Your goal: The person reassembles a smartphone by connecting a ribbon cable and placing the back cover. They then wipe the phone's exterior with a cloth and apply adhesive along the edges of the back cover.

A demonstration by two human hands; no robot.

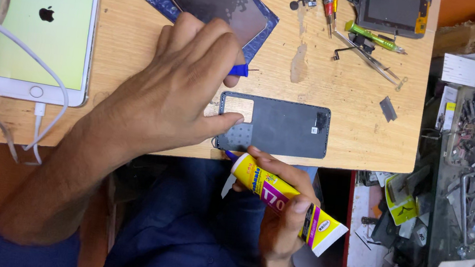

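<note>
Yellow glue tube (286,205) sat clamped in my right hand (281,217), nozzle at the dark phone back cover's (277,126) near-left edge; my left hand (174,86) pinned that cover's left end, fingers pressed flat.

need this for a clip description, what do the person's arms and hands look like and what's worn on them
Both hands are bare: no gloves, rings or watch show. The left hand leads to a long bare forearm with a dark blue sleeve pushed up near the elbow. The right hand has short nails and a bare wrist; no sleeve shows on that side.
</note>
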